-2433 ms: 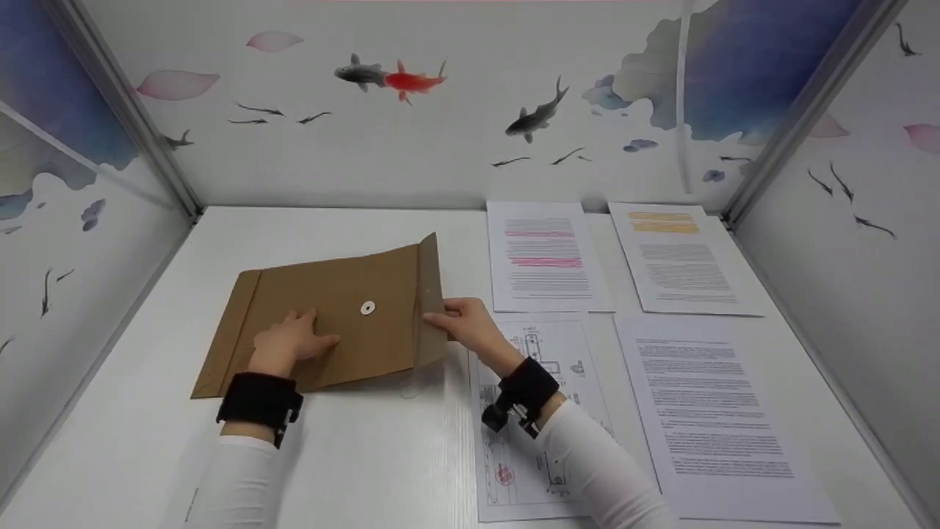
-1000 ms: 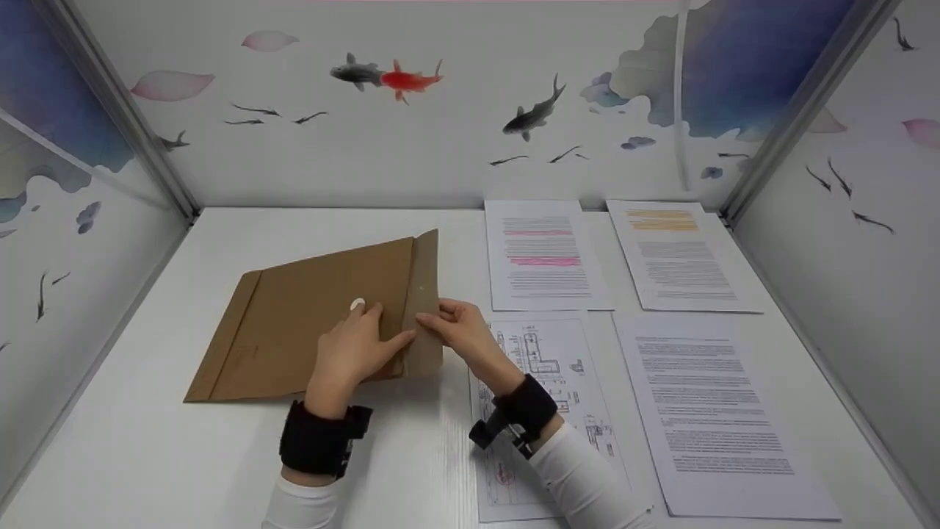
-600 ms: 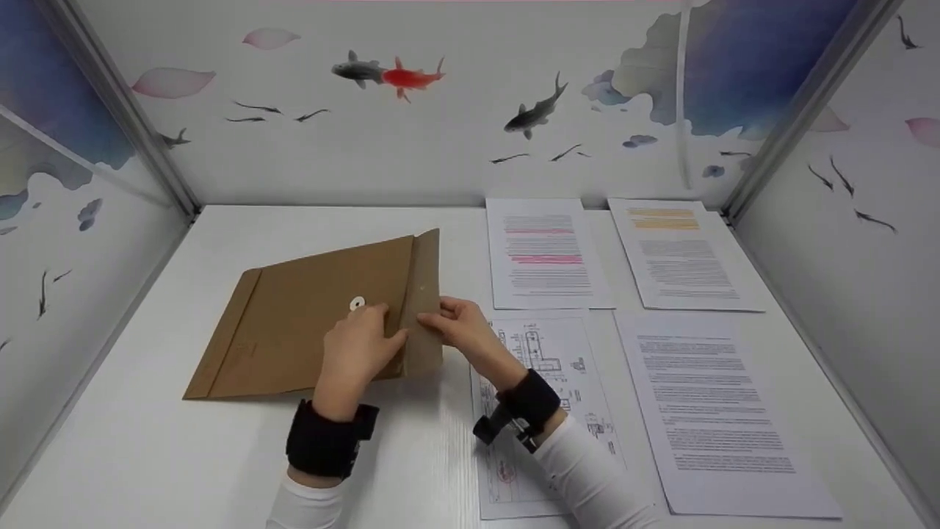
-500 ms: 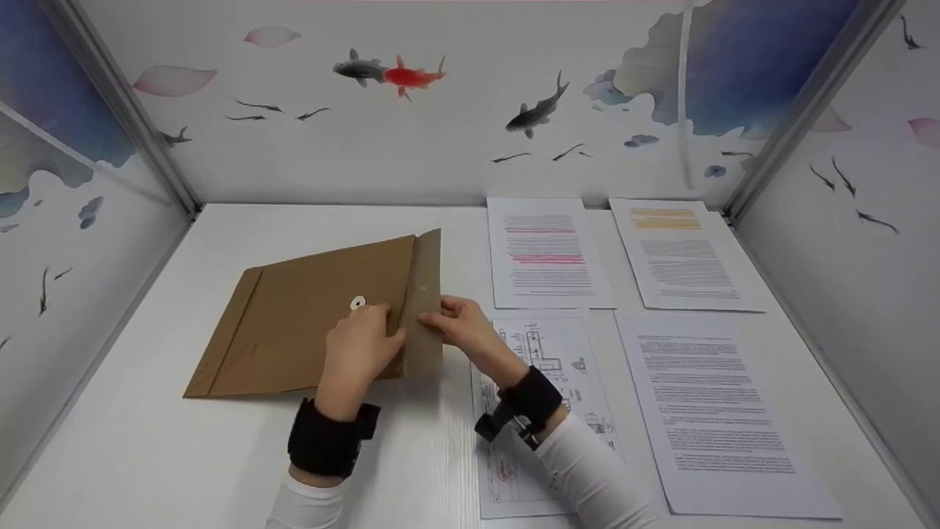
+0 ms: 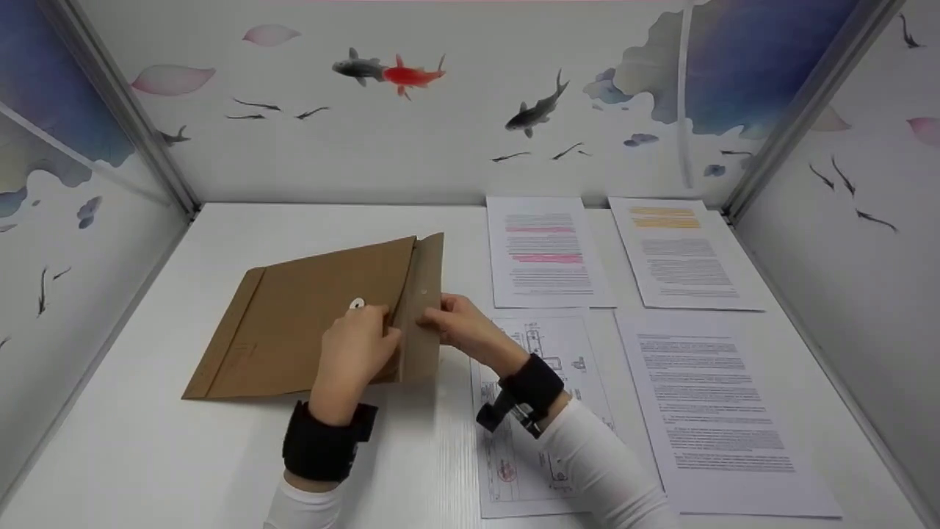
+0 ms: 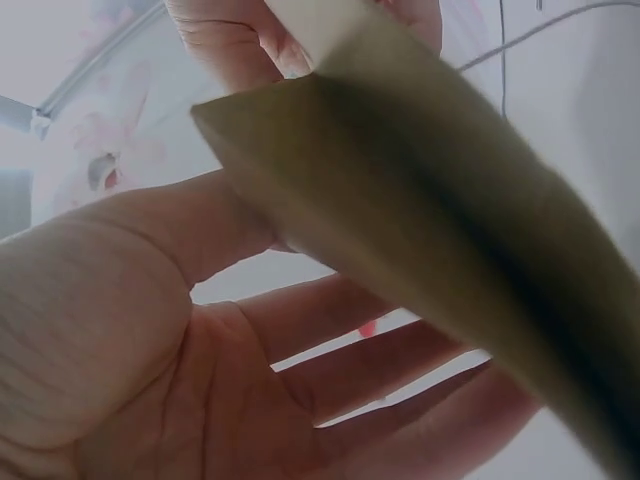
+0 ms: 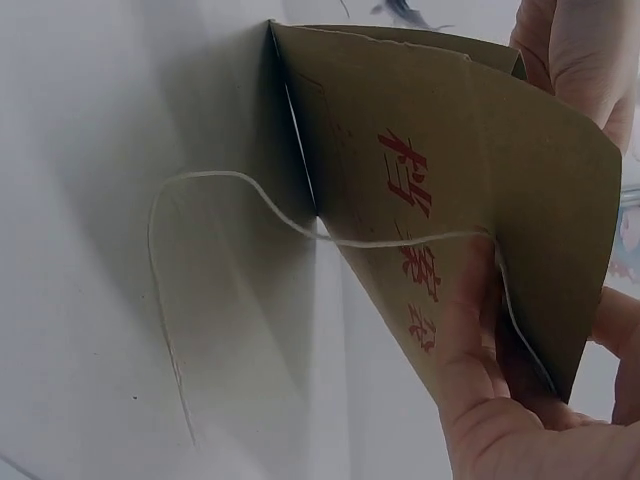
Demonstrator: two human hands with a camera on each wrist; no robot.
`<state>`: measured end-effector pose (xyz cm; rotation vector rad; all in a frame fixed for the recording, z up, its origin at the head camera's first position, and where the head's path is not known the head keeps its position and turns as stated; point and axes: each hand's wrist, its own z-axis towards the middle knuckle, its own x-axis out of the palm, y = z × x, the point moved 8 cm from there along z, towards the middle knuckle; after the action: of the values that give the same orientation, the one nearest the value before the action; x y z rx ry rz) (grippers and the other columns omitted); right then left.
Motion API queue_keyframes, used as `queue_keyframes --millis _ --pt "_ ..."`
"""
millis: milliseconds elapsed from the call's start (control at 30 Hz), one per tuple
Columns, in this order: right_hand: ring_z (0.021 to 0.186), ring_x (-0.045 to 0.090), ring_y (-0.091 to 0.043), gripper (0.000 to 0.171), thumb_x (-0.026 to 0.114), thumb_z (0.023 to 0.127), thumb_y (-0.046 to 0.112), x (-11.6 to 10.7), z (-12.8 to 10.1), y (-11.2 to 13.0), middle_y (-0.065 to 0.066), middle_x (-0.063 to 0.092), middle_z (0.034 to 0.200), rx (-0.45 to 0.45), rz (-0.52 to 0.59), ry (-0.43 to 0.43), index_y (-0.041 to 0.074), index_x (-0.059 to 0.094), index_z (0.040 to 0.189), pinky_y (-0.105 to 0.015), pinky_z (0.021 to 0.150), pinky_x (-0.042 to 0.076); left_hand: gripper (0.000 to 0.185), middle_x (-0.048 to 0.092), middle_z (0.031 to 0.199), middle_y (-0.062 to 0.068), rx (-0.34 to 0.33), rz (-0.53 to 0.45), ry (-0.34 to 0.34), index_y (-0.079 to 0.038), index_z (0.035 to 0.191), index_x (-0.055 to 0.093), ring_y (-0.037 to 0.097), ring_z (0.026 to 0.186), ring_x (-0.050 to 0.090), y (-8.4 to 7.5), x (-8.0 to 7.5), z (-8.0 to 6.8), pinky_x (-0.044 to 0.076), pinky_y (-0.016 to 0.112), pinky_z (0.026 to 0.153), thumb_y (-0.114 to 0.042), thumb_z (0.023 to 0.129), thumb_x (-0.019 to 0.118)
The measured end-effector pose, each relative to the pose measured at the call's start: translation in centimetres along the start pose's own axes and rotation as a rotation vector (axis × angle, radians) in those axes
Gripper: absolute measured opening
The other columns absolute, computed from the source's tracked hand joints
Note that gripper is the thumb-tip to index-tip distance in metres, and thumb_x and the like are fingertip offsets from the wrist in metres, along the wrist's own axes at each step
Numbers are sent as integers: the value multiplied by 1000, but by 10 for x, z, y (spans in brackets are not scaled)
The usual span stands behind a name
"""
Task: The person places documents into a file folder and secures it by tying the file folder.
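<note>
- Nearest the person, a technical drawing (image 5: 529, 488) with a red stamp lies partly under the right forearm, a printed text document (image 5: 716, 411) just to its right.
- The left hand (image 5: 354, 345) is at the mouth edge, thumb and fingers spread apart in its wrist view; the tips are hidden, so I cannot tell whether they pinch.
- The right hand (image 5: 470, 329) pinches the flap (image 5: 424, 272) firmly between thumb and fingers.
- The brown kraft string-tie envelope (image 5: 301, 316) sits left of centre on the white tabletop (image 5: 117, 441), button (image 5: 357, 303) upward, its mouth end tilted up off the surface toward the right hand. Red Chinese characters (image 7: 405, 170) mark the underside.
- It should handle as light, springy card: stiff along its length, easily creased at the flap, prone to slide on the smooth top. Best holds look to be the flap's middle and the front panel's lip, clear of the loose string (image 7: 235, 174).
- Farther back, a pink-highlighted page (image 5: 547, 283) and an orange-highlighted page (image 5: 687, 253) lie side by side.
- Behind stands a back panel (image 5: 455, 158) printed with fish.
</note>
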<state>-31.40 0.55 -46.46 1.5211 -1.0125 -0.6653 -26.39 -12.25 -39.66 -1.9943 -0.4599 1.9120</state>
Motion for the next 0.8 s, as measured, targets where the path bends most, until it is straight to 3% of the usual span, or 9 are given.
queue_keyframes --millis 233,500,800 --pt "86 69 -6 34 54 96 4 -1 4 3 2 69 99 7 20 -20 -9 58 127 -24 80 59 39 71 123 24 1 -11 -10 3 132 65 20 71 53 0 -5 -3 41 30 58 -13 97 61" --pt "71 71 -4 16 63 95 10 -7 15 6 8 72 76 21 31 -100 -2 68 105 -21 71 58 41 71 123 24 8 -24 -10 3 135 63 17 63 44 1 -9 -6 33 28 54 -12 97 59" --pt "73 72 -6 27 67 94 13 -9 18 5 5 73 79 7 -12 -130 -8 70 110 -22 73 59 39 73 119 23 4 -25 -82 2 131 66 16 61 43 2 -22 -9 31 27 52 -12 96 59"
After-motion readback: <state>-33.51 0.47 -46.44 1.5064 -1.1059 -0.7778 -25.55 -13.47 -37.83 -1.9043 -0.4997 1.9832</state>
